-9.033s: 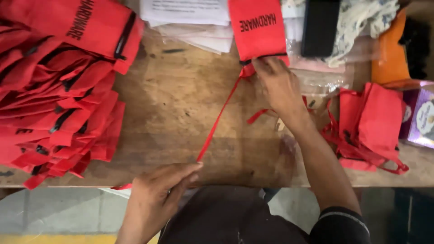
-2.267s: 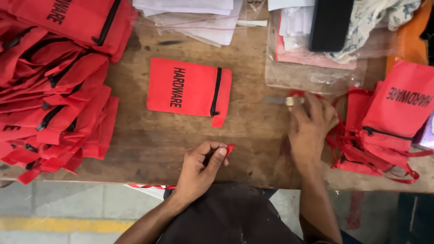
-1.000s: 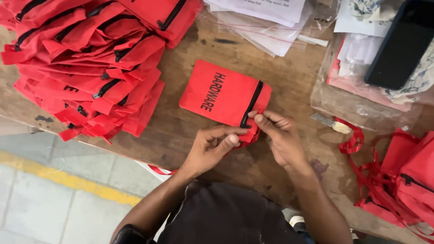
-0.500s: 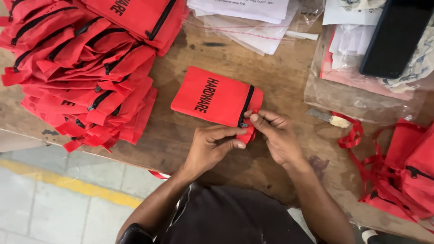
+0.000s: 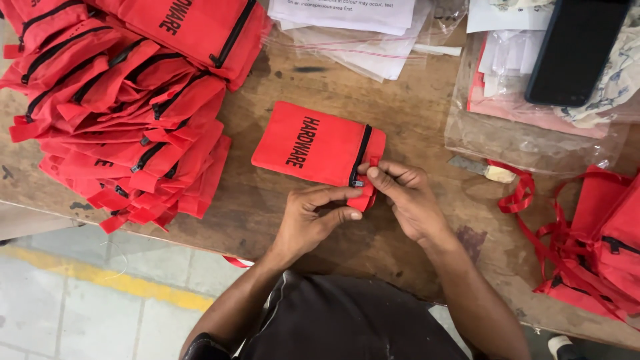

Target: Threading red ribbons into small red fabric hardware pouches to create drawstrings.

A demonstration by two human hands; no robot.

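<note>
Red fabric pouch (image 5: 313,145), flat on the wooden bench (image 5: 427,120), black zipper along its right edge, black lettering on its face; it lies just ahead of both my hands, near the bench's front edge.

Left hand (image 5: 310,220): fingers curled, thumb and forefinger pinched on the pouch's lower right corner, by the zipper's end.

Right hand (image 5: 407,197): fingers bent close together, tips pressing the same corner from the other side, touching the red tab at the zipper. Whether they grip the zipper pull itself I cannot tell; it is too small.

Stack of red pouches (image 5: 120,100), many, overlapping, far left of the bench, well apart from the pouch in hand.

Second heap of red pouches with loose red straps (image 5: 593,233), right end of the bench.

Clear plastic bags with white paper sheets (image 5: 360,27), top centre, beyond the pouch.

Dark flat rectangular object (image 5: 573,50), top right, lying on more plastic-wrapped material.

Small blade-like tool with pale handle (image 5: 483,170), on the bench just right of my right hand.
</note>
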